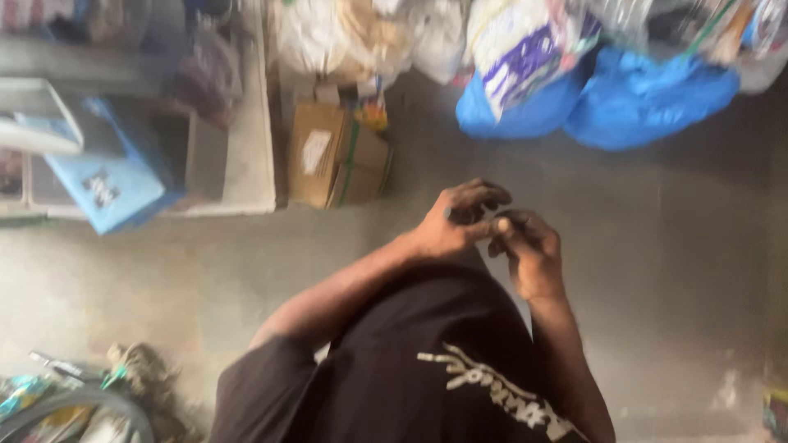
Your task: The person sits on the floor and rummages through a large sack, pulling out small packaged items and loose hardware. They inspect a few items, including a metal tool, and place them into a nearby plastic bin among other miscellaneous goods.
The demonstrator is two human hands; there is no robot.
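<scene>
My left hand [456, 220] and my right hand [529, 253] meet in the middle of the blurred head view, above a grey concrete floor [657, 246]. Both are smeared with dark grime. The left hand's fingers are curled and apart, and its fingertips touch the right hand's knuckles. The right hand's fingers are folded in on themselves. I see no object in either hand. My black shirt with a white print [427, 369] fills the lower middle of the view.
A cardboard box [336, 156] stands against the back. Two blue bags [648, 98] and white plastic sacks [525, 49] hang or lie at the top right. A blue flat box [111, 180] rests on a pale shelf [246, 156] at left. Clutter and a tyre [82, 406] are at bottom left.
</scene>
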